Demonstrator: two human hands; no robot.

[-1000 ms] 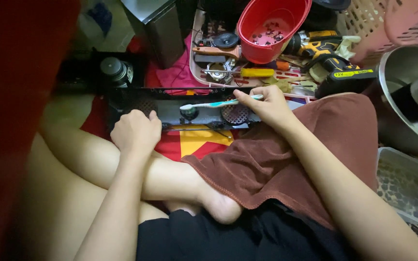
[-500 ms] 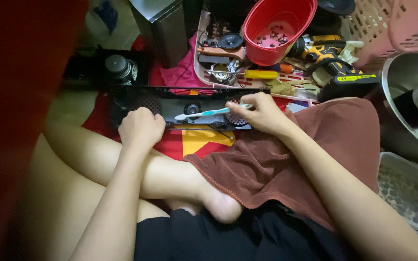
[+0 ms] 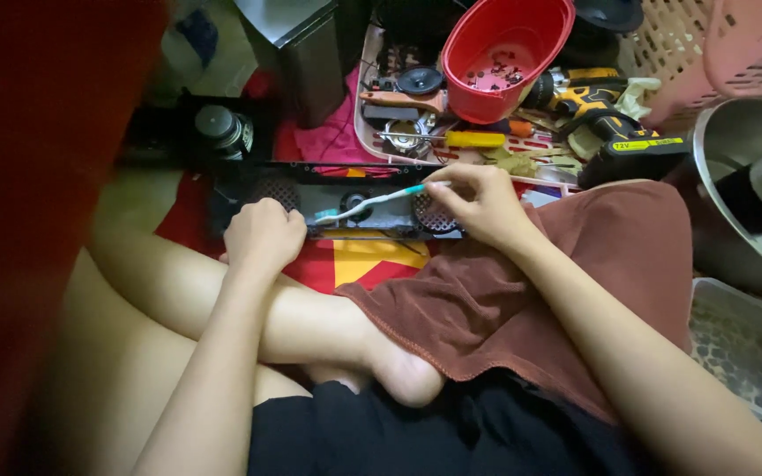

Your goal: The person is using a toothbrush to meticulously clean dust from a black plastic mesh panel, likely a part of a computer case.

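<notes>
A long black panel with round mesh grilles lies across a red and yellow cloth in front of my crossed legs. My left hand is closed on the panel's near edge at its left part. My right hand holds a white and teal toothbrush by its handle. The brush head rests on the panel's grey middle, just right of my left hand. One mesh grille shows under my right fingers.
A brown towel covers my right knee. Behind the panel stand a pink tray with a yellow-handled screwdriver, a red bucket, a yellow and black drill, a loose speaker. A steel pot and clear tub are at right.
The toothbrush head has slid left along the panel, from near the middle knob toward my left hand. My right hand shifted slightly left; my left hand stayed gripping the panel.
</notes>
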